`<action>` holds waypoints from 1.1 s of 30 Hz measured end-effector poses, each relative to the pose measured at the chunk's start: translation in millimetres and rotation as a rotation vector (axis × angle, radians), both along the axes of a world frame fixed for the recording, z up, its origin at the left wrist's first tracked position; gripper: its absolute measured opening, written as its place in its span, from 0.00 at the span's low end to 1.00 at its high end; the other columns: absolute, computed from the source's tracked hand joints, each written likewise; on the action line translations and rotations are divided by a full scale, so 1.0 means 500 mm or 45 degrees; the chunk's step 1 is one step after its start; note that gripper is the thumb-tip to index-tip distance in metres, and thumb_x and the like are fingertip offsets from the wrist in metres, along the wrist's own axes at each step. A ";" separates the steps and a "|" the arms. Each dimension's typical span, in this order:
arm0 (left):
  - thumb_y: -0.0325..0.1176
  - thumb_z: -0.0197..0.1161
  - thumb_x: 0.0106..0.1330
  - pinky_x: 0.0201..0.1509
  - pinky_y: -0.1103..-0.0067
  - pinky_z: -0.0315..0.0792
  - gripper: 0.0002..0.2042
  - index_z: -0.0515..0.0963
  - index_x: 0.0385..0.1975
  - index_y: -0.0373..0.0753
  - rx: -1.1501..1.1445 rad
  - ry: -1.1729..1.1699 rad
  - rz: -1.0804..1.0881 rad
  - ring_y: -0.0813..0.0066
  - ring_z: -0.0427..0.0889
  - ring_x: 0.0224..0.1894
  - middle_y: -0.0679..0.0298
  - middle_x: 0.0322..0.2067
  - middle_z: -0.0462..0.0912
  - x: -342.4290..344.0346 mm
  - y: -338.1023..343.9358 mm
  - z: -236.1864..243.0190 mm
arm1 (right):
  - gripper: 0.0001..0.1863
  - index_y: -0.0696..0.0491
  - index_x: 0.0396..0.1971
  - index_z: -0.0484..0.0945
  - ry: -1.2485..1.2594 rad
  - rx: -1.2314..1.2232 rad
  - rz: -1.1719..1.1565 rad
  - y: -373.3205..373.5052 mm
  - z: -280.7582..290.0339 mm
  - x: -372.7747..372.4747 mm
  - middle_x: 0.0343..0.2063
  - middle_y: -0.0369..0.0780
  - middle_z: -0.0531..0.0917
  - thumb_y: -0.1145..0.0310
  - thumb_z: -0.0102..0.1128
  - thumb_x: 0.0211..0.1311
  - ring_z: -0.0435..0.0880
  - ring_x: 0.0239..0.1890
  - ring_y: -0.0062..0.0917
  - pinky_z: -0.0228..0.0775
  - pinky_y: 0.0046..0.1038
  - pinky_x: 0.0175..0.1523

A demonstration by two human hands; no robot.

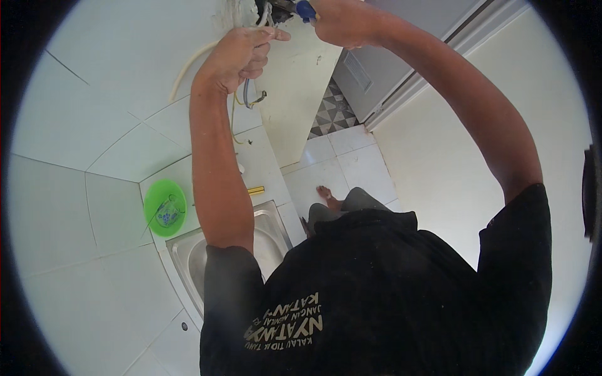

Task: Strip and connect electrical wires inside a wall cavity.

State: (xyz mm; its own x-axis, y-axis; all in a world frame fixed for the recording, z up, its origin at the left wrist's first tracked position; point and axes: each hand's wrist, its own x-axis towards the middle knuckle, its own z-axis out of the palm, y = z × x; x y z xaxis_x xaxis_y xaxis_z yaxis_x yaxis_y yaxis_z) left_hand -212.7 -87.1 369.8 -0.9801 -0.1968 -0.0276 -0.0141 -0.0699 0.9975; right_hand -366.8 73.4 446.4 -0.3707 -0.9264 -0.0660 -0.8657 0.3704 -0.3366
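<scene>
At the top edge, my right hand [348, 24] is closed round the blue handles of a pair of pliers [305, 10]. Their metal jaws point left, at a rough dark hole in the white wall, and are partly cut off by the picture's edge. Just below the hole is my left hand [249, 53], its index finger stretched toward the pliers and its other fingers curled in. What those fingers hold, if anything, is hidden. Under this hand hang a grey cable [248, 95] and a thin yellow wire [233, 119]. A cream-coloured tube [190, 67] curves down the wall to its left.
Below my left arm is a steel sink [271, 229] in a white tiled counter. A green bowl [179, 227] with a packet inside stands at its far left corner. A yellow object [256, 190] lies beside the sink. A grey door [401, 44] is at the upper right.
</scene>
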 end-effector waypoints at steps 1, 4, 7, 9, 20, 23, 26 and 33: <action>0.37 0.48 0.72 0.20 0.83 0.44 0.17 0.76 0.49 0.31 -0.016 -0.021 0.009 0.88 0.47 0.15 0.80 0.14 0.50 0.008 -0.007 -0.005 | 0.13 0.72 0.36 0.74 0.074 0.126 -0.082 -0.012 0.031 0.059 0.31 0.58 0.81 0.78 0.46 0.55 0.84 0.34 0.42 0.76 0.38 0.36; 0.38 0.48 0.73 0.19 0.85 0.44 0.17 0.75 0.50 0.32 -0.055 -0.048 -0.009 0.89 0.48 0.15 0.81 0.14 0.50 0.002 -0.005 0.001 | 0.12 0.71 0.37 0.73 0.241 0.158 -0.158 -0.005 0.030 0.084 0.33 0.59 0.81 0.78 0.48 0.56 0.84 0.37 0.43 0.76 0.38 0.37; 0.38 0.47 0.74 0.18 0.85 0.45 0.17 0.75 0.51 0.32 -0.050 -0.049 -0.021 0.89 0.48 0.15 0.81 0.14 0.50 0.003 -0.009 0.007 | 0.11 0.70 0.36 0.73 0.486 -0.003 -0.091 0.013 0.032 0.115 0.34 0.59 0.80 0.76 0.51 0.58 0.84 0.39 0.43 0.76 0.38 0.39; 0.38 0.47 0.73 0.19 0.84 0.45 0.17 0.75 0.50 0.30 -0.038 -0.033 -0.029 0.88 0.48 0.15 0.81 0.14 0.51 0.007 -0.013 0.013 | 0.10 0.70 0.35 0.73 0.644 -0.084 -0.056 0.025 0.041 0.121 0.34 0.59 0.80 0.76 0.52 0.59 0.84 0.39 0.43 0.76 0.38 0.39; 0.40 0.48 0.74 0.30 0.81 0.64 0.19 0.74 0.50 0.28 0.351 0.129 0.298 0.79 0.66 0.24 0.70 0.22 0.68 0.015 0.056 -0.048 | 0.23 0.60 0.41 0.68 0.124 -0.717 -0.345 0.100 -0.140 0.053 0.31 0.49 0.81 0.62 0.67 0.54 0.83 0.35 0.40 0.73 0.38 0.41; 0.41 0.49 0.74 0.35 0.81 0.64 0.20 0.76 0.51 0.30 0.308 0.165 0.447 0.78 0.69 0.32 0.69 0.29 0.69 0.003 0.103 -0.044 | 0.28 0.58 0.40 0.69 -0.373 -0.997 -0.525 0.108 -0.174 0.089 0.29 0.42 0.81 0.57 0.75 0.49 0.82 0.32 0.29 0.73 0.32 0.38; 0.41 0.52 0.73 0.36 0.81 0.65 0.17 0.80 0.47 0.34 -0.038 -0.021 0.604 0.79 0.69 0.31 0.70 0.28 0.72 -0.011 0.123 -0.029 | 0.30 0.58 0.40 0.68 -0.656 -1.132 -0.429 0.078 -0.214 0.113 0.29 0.37 0.79 0.58 0.78 0.45 0.78 0.31 0.22 0.72 0.27 0.37; 0.38 0.62 0.65 0.31 0.77 0.71 0.12 0.83 0.40 0.36 -0.820 -0.045 0.876 0.76 0.78 0.26 0.64 0.28 0.81 0.008 0.136 0.006 | 0.20 0.57 0.36 0.65 -1.352 -1.223 -0.303 0.000 -0.233 0.150 0.28 0.40 0.78 0.73 0.70 0.50 0.79 0.25 0.19 0.73 0.23 0.31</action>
